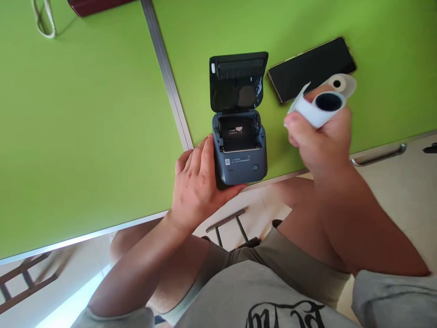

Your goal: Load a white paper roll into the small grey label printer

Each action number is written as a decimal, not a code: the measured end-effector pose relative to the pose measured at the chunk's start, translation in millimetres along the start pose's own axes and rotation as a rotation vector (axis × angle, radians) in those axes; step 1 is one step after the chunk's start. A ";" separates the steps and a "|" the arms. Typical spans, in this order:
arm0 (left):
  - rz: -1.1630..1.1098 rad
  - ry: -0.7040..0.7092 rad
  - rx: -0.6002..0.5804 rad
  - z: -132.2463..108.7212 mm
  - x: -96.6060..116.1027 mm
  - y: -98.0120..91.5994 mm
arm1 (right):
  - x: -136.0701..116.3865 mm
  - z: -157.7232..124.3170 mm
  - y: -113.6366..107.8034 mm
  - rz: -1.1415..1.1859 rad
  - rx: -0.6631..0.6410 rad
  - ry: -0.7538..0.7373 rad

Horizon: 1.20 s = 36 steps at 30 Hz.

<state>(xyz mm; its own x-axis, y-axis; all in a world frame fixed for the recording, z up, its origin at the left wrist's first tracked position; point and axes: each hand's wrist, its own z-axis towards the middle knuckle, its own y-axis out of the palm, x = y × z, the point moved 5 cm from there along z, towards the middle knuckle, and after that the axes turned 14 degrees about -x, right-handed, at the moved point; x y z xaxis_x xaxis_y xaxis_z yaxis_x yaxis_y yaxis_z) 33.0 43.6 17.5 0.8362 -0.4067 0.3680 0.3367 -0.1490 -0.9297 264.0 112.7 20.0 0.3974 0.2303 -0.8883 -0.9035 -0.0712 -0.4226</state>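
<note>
While the right hand (pixel 321 141) holds it up above the desk (pixel 85 136), the white paper roll (pixel 322 107) is at about 2 o'clock from the printer (pixel 241 155) and touches nothing else. Its dark hollow core faces the camera, and a short loose end of paper sticks out at 10 o'clock. Just behind it, at 1 o'clock, I can see a second white round end with a smaller hole; I cannot tell if this is another roll.

I judge the roll to be very light and rather soft. A hard squeeze can press it out of round, and the loose end can unwind, so it is better to take it by the outer wrap with a gentle grip. The right fingers (pixel 297 130) are closed around it from below, with the thumb on the near side.

The printer is small, dark grey and looks stiff and a bit heavier. It stands at the near edge of the desk with its lid (pixel 237 82) open and tilted back toward 12 o'clock, so the paper bay is visible. The left hand (pixel 196 182) grasps its left side at 8 o'clock, the fingers (pixel 205 152) half curled against the wall and the thumb under the front corner.

A black phone (pixel 310 68) lies flat at 1 o'clock from the printer. Far away at 11 o'clock there are a dark red object (pixel 95 5) and a white cord loop (pixel 43 20).
</note>
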 end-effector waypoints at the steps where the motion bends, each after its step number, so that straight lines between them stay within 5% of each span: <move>1: 0.002 -0.004 0.002 0.2 -0.1 0.0 | -2.2 -2.8 1.7 -0.086 0.020 -0.034; 7: 0.003 0.001 0.011 0.4 -0.3 0.0 | -8.9 -6.1 9.9 -0.464 0.006 -0.167; 16: 0.020 0.003 0.014 0.5 0.6 -1.3 | -5.8 -5.6 14.2 -0.564 -0.138 -0.154; 18: 0.019 0.001 0.004 0.4 0.7 -1.9 | -17.1 -8.0 5.9 -0.556 -0.087 -0.201; 22: 0.015 0.000 -0.010 0.3 0.7 -2.0 | -29.8 -15.5 -36.5 -0.619 0.247 -0.402; 25: 0.013 -0.002 -0.010 0.4 0.6 -1.2 | 1.9 -8.0 -61.5 -0.644 0.277 -0.259; 29: 0.018 0.001 0.001 0.4 0.4 -1.3 | 45.1 1.7 -68.6 -0.585 0.231 -0.170; 36: 0.023 -0.018 -0.007 -0.2 0.0 -0.2 | 45.2 6.5 -64.5 -0.542 0.220 0.080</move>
<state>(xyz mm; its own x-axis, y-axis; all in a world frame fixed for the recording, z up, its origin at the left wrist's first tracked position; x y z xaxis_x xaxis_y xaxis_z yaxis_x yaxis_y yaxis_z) 32.8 43.4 17.7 0.8514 -0.3939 0.3464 0.3143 -0.1456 -0.9381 339.3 134.0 8.3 0.8148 0.1031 -0.5704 -0.5769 0.2411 -0.7804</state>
